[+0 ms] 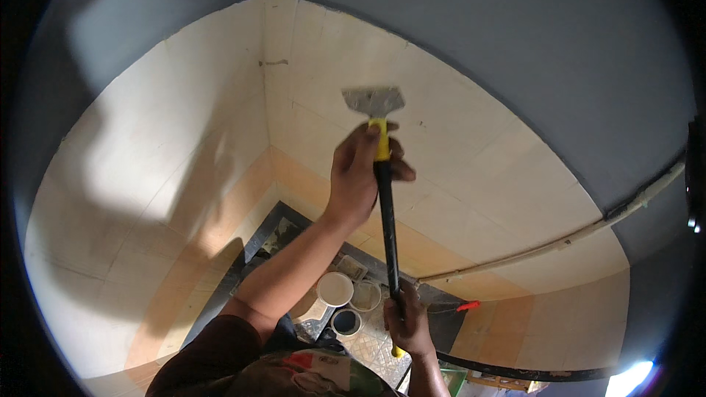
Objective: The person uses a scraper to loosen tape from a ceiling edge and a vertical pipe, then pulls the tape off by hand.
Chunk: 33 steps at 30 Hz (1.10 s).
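Observation:
I hold a long-handled scraper (388, 209) up in front of a cream tiled wall (441, 154). Its wide metal blade (373, 101) points upward, and a yellow collar joins it to the black shaft. My left hand (358, 169) is closed round the collar just below the blade, thumb along it. Lower down, my right hand (409, 326) grips the handle close to its yellow end. Whether the blade touches the tiles, I cannot tell.
A pale pipe (529, 248) runs along the right wall, with a red object (468, 306) near it. Below are a white bucket (335, 289), a clear tub (365, 295) and a dark-filled bucket (346, 322). Grey painted wall (478, 15) rises above the tiles.

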Each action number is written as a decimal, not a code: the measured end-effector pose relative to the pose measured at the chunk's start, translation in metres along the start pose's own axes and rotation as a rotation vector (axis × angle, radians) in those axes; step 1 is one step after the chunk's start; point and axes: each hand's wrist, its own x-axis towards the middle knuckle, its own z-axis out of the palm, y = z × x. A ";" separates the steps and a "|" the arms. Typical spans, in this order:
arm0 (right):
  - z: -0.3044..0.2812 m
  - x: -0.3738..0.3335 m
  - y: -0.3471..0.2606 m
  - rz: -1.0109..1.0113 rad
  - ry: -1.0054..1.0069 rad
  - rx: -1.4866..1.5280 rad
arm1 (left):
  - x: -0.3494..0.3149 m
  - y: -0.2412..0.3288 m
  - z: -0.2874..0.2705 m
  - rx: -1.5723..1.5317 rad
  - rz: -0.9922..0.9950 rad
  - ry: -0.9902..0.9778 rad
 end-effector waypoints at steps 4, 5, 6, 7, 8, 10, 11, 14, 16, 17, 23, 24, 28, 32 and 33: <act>0.009 0.022 0.006 -0.087 0.154 -0.145 | 0.055 0.015 0.001 0.214 0.035 -0.031; 0.012 0.029 0.000 -0.097 0.183 -0.150 | 0.066 0.016 0.001 0.257 0.042 -0.031; 0.016 0.035 -0.006 -0.104 0.212 -0.156 | 0.075 0.015 0.001 0.230 0.055 -0.026; 0.019 0.040 -0.010 -0.079 0.224 -0.151 | 0.084 0.013 0.001 0.203 0.067 -0.020; 0.023 0.045 -0.013 -0.054 0.235 -0.147 | 0.091 0.012 0.001 0.177 0.080 -0.014; 0.028 0.057 -0.019 -0.041 0.251 -0.153 | 0.103 0.011 0.002 0.156 0.101 0.048; 0.029 0.063 -0.021 -0.052 0.254 -0.164 | 0.107 0.009 0.001 0.147 0.112 0.079; 0.034 0.072 -0.017 -0.014 0.244 -0.201 | 0.115 0.008 -0.008 0.202 0.077 0.064; 0.039 0.076 -0.004 0.005 0.248 -0.218 | 0.119 0.004 -0.009 0.162 0.050 0.038; 0.044 0.076 0.007 -0.004 0.254 -0.224 | 0.121 0.003 -0.009 0.144 0.039 0.027; 0.062 0.089 0.007 -0.023 0.200 -0.120 | 0.126 0.004 -0.011 0.161 0.039 0.044; 0.064 0.090 0.002 -0.028 0.220 -0.122 | 0.126 0.005 -0.012 0.161 0.034 0.038; 0.069 0.089 -0.006 0.000 0.244 -0.099 | 0.125 0.004 -0.011 0.149 0.023 0.034; 0.065 0.091 -0.003 0.040 0.210 -0.121 | 0.124 0.005 -0.010 0.161 0.031 0.029; 0.064 0.091 -0.004 0.040 0.223 -0.123 | 0.126 0.008 -0.008 0.157 0.029 0.034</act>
